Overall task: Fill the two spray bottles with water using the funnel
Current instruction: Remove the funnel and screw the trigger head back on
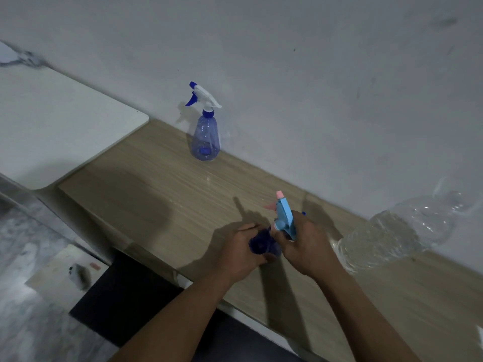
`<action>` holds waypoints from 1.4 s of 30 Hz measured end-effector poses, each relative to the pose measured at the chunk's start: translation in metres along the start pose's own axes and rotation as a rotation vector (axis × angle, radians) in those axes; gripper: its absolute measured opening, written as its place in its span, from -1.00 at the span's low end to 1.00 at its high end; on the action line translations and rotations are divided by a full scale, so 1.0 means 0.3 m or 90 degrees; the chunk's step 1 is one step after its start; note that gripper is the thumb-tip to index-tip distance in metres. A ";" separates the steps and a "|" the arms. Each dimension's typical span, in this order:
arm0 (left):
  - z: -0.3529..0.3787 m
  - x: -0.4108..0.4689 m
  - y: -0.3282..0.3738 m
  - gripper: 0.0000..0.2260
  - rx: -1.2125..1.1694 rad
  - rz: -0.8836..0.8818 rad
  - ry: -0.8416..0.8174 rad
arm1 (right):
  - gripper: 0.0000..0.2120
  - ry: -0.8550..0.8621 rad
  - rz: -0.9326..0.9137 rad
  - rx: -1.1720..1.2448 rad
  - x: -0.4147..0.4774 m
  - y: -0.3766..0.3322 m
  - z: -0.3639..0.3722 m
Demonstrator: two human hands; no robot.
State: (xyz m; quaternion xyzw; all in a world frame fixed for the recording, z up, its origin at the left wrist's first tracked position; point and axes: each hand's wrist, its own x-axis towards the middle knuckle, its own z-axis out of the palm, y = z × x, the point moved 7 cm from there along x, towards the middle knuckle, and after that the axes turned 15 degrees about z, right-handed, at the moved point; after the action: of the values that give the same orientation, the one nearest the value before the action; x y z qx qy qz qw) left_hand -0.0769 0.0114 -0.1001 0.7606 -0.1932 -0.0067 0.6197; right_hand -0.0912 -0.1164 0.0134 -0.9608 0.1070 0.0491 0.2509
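My left hand (241,256) grips the bottle (261,245); my right hand (307,248) grips its spray top (284,218). I think I'm at the twist-off step. Next I need the funnel, which I can't see.

One spray bottle (205,137) stands at the back of the counter (156,194), just beside the wall (287,74) and well apart from the hands. The second spray bottle (261,244) is nearer the front edge, between the left hand (240,253), which grips its body, and the right hand (305,246), which grips the trigger head (283,218) at its top (whether the head is screwed on, I cannot tell). To the right of the hands a water bottle (392,231) is on the counter, close to the wall. Another tabletop (52,126) lies to the left of the counter.
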 end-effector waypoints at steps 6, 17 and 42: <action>-0.005 -0.001 0.014 -0.45 0.013 0.008 0.001 | -0.86 0.044 0.007 0.200 -0.035 0.054 0.033; 0.004 0.002 -0.010 -0.46 -0.027 -0.016 0.018 | -0.79 0.134 -0.012 0.285 -0.042 0.067 0.082; -0.011 0.002 0.034 -0.47 -0.031 0.011 0.005 | -0.88 0.104 0.017 0.448 -0.070 0.099 0.096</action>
State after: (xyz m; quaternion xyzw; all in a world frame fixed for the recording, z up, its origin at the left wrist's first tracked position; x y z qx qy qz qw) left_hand -0.0786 0.0127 -0.0896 0.7435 -0.1974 -0.0032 0.6389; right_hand -0.1196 -0.1238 -0.0226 -0.8149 0.1498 -0.0642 0.5562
